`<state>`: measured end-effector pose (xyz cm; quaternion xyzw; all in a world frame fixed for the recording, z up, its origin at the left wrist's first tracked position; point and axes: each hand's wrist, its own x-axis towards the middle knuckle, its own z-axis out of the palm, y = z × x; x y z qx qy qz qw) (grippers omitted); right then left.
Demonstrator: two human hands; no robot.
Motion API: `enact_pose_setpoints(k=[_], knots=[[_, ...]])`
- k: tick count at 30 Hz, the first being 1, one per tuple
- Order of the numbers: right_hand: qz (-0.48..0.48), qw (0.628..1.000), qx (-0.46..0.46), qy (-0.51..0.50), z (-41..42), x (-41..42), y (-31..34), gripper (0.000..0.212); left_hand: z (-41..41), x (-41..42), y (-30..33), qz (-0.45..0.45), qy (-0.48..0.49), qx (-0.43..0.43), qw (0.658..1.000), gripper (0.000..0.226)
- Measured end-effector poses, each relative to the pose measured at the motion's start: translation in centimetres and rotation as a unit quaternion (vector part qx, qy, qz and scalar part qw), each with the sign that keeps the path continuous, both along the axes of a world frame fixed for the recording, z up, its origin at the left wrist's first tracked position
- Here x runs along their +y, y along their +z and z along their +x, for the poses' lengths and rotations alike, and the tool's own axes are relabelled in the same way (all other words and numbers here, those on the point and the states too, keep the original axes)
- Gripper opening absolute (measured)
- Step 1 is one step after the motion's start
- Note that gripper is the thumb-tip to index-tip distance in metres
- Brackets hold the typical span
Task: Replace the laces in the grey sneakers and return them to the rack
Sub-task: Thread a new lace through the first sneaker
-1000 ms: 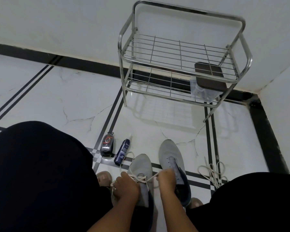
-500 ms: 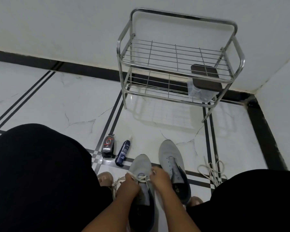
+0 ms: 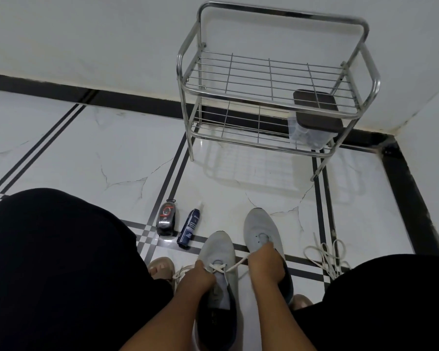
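Two grey sneakers stand side by side on the floor between my knees. The left sneaker (image 3: pixel 217 252) has a white lace (image 3: pixel 235 265) crossed over its front eyelets. My left hand (image 3: pixel 197 278) pinches one end of that lace at the shoe's left side. My right hand (image 3: pixel 265 266) grips the other end and holds it taut to the right, over the right sneaker (image 3: pixel 259 225), which shows bare eyelets. A loose bundle of white laces (image 3: pixel 326 254) lies on the floor to the right. The metal rack (image 3: pixel 276 82) stands against the wall ahead.
A dark-lidded clear box (image 3: pixel 314 120) sits on the rack's lower shelf at the right. A shoe-polish sponge (image 3: pixel 165 219) and a blue spray bottle (image 3: pixel 189 228) lie on the floor left of the sneakers. My knees in black fill both lower corners. Walls meet at the right.
My right hand has moved right from the left sneaker's eyelets, drawing the lace out taut. My left hand has stayed at the shoe. The view has tilted slightly.
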<state>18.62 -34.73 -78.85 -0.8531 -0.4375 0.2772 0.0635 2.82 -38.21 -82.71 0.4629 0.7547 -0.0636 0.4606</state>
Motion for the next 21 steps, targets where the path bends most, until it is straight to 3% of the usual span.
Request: enact_pose_setpoints(k=[3,5,12,17,21], knots=[[-0.060,0.981,-0.008,0.184,-1.5,-0.5,-1.1,0.033,-0.3,-0.1,-0.3,0.023,-0.014,0.034,0.999,0.035],[-0.105,0.965,0.022,0.239,-2.2,-1.6,-2.1,0.028,-0.6,-0.1,-0.3,0.042,-0.045,0.066,0.996,0.030],[-0.130,0.965,0.065,0.219,-2.5,-2.7,-2.9,0.029,-0.6,0.6,-0.9,0.054,-0.105,0.073,0.990,0.023],[-0.123,0.981,0.054,0.139,-2.0,-3.0,-2.7,0.026,-0.3,0.6,-1.3,0.055,-0.071,0.074,0.993,0.024],[-0.127,0.978,0.080,0.144,-2.3,-3.0,-2.5,0.028,-0.2,0.5,-1.1,0.056,-0.026,0.069,0.996,0.025]])
